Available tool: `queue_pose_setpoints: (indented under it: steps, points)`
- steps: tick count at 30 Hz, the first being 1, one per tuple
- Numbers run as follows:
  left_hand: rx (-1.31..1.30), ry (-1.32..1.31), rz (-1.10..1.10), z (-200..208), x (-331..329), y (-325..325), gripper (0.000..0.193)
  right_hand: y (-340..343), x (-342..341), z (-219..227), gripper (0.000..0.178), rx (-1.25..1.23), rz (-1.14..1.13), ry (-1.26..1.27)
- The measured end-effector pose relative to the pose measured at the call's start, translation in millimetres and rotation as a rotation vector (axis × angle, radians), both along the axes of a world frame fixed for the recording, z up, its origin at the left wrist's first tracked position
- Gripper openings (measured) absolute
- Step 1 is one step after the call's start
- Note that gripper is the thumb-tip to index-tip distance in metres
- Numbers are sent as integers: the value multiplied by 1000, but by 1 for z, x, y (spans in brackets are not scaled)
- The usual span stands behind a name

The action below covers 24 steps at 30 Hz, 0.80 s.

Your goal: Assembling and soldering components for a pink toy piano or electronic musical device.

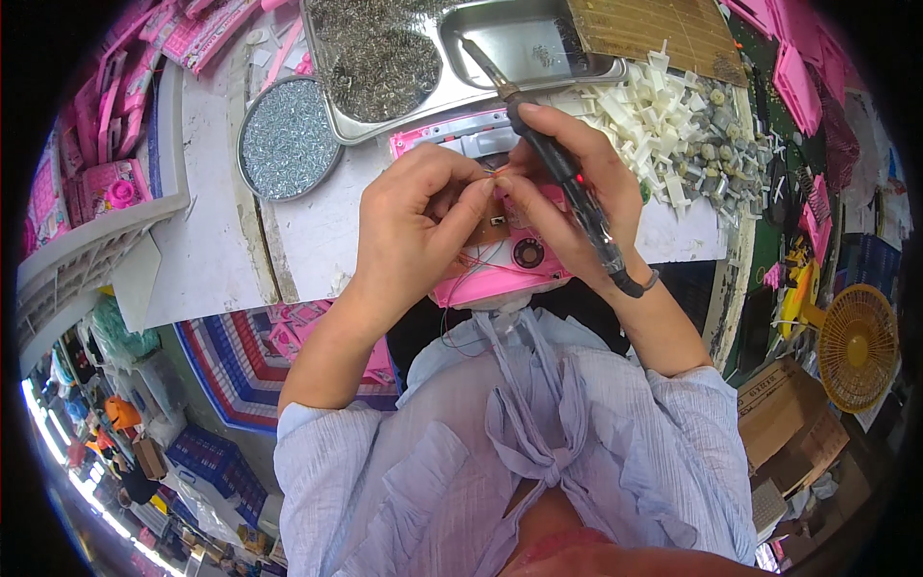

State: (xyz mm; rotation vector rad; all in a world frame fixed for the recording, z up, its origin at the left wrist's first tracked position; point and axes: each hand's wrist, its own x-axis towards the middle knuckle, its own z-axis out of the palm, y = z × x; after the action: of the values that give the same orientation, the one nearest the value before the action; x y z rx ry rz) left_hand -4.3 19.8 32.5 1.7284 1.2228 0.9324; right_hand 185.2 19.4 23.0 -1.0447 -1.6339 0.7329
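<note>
Over a pink plastic toy housing [486, 285], my two hands meet with their fingertips together. My left hand [413, 216] is closed in a pinch on a thin wire, though the fingers mostly hide it. My right hand [608, 178] keeps a black-handled soldering iron [588, 213] across it, its metal tip up and to the left. The thumb and a finger of that hand also pinch near the wire. Inside the housing show a brown circuit board [493, 231], a round black speaker [528, 253] and loose thin wires [468, 266].
A round dish [241, 159] of screws stands left, beside a metal tray [447, 104] holding small metal parts. White plastic pieces [654, 120] and grey metal-cased parts [745, 168] are heaped right. Cardboard [663, 37] lies behind. A plastic basket [216, 370] sits below the table edge.
</note>
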Motion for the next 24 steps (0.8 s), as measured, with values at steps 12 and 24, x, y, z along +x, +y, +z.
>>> queue_pose_setpoints:
  steps: [12,24]
  points:
    - [116,28,44,-6,3,1,7,1,1,1,46,-74,-77,7]
    - [114,71,133,-11,10,2,8,-26,62,22,39,143,-12,-227]
